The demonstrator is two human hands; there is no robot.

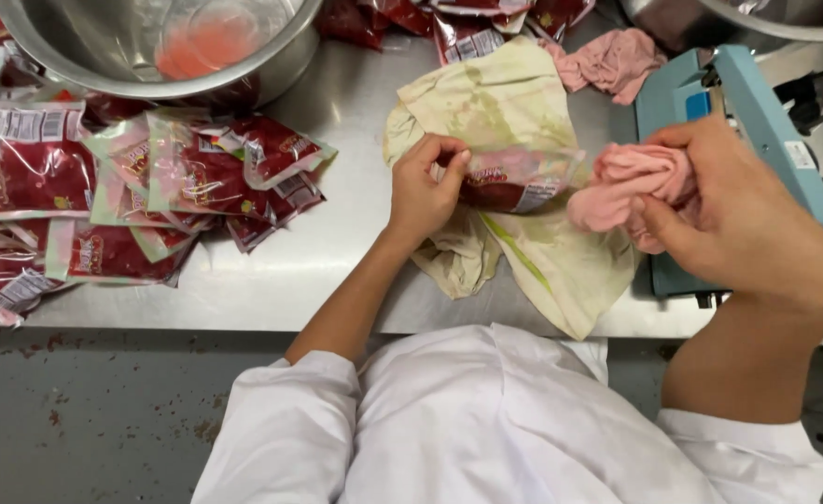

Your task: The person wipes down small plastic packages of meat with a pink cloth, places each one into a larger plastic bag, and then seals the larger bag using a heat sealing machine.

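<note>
Far off our left fingers lies a heap of sealed red sauce pouches (pixel 104 187), too overlapped for us to count, below one steel bowl (pixel 150 47). Our left hand (pixel 425 191) pinches shut on the edge of one sauce pouch (pixel 514 182), resting on a stained yellowish cloth (pixel 523 112). Our right hand (pixel 738 215) closes around a pink rag (pixel 631 182), which touches the pouch's end. We judge hard wiping could slide the pouch from that pinch. A second pink rag (pixel 612 58) lies beyond our fingertips; one blue heat sealer (pixel 757 112) sits beyond our right fingers.
</note>
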